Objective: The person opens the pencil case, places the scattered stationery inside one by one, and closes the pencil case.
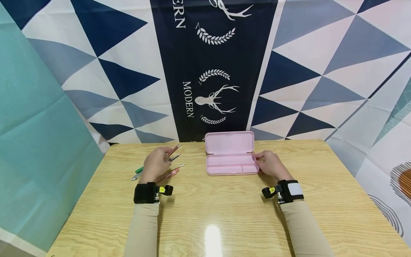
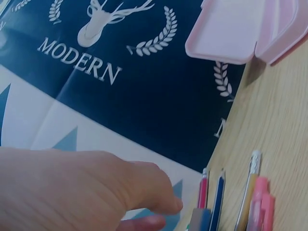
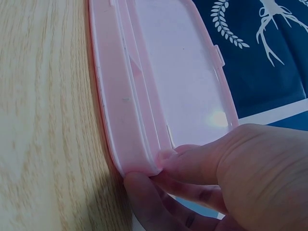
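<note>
A pink pencil case [image 1: 229,142] lies with its lid raised at the back of the table, its divided tray bare inside. My right hand [image 1: 271,165] pinches the case's right end, thumb over the rim and fingers outside. On the left, my left hand [image 1: 155,165] reaches down over a loose group of pencils and pens. Around it show a red pencil [image 2: 203,187], a dark blue pencil [image 2: 219,197], a white-ended pencil [image 2: 251,180] and a pink pen [image 2: 260,204]. The left fingertips are close beside a grey-and-blue piece [image 2: 199,220]; its lower part is cut off.
A green item [image 1: 139,170] sticks out left of the left hand. The wooden table [image 1: 208,203] ends at a patterned cloth [image 1: 215,53] hung behind it. Teal cloth [image 1: 41,142] hangs at the left side. Both wrists wear strapped cameras.
</note>
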{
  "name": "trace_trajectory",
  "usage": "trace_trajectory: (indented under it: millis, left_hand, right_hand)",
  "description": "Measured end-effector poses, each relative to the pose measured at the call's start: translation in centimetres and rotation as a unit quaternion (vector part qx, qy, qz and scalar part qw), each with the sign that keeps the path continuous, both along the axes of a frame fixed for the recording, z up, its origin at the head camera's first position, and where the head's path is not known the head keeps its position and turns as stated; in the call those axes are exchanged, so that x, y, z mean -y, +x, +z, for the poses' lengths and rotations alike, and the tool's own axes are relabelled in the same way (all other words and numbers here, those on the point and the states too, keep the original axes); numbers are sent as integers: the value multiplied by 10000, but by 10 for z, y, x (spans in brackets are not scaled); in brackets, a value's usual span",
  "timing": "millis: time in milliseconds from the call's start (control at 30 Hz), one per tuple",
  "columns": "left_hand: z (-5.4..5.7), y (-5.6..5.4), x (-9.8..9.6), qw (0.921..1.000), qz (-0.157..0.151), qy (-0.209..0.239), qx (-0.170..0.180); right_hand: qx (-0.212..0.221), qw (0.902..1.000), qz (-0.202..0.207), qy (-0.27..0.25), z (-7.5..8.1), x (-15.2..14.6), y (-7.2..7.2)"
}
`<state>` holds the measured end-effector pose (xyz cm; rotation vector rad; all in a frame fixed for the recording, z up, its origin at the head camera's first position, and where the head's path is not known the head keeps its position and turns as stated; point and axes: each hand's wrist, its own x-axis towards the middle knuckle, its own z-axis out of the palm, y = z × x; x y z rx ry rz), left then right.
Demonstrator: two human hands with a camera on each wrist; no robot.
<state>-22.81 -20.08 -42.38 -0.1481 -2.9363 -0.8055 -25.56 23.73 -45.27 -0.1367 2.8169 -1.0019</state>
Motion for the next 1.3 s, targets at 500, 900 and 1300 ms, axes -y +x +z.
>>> trace_trajectory:
  millis: [500, 900, 1300]
  left_hand:
    - [-7, 1, 9, 9985, 478, 131, 230]
    - [-13, 2, 12, 9938, 975, 185, 510]
    - [-19, 1, 8, 9942, 947, 333, 391]
  right_hand:
    - [-29, 10000, 7, -7, -2, 0, 0]
    - [73, 9999, -63, -55, -2, 0, -2]
    - [40, 10000, -39, -61, -2, -1, -5]
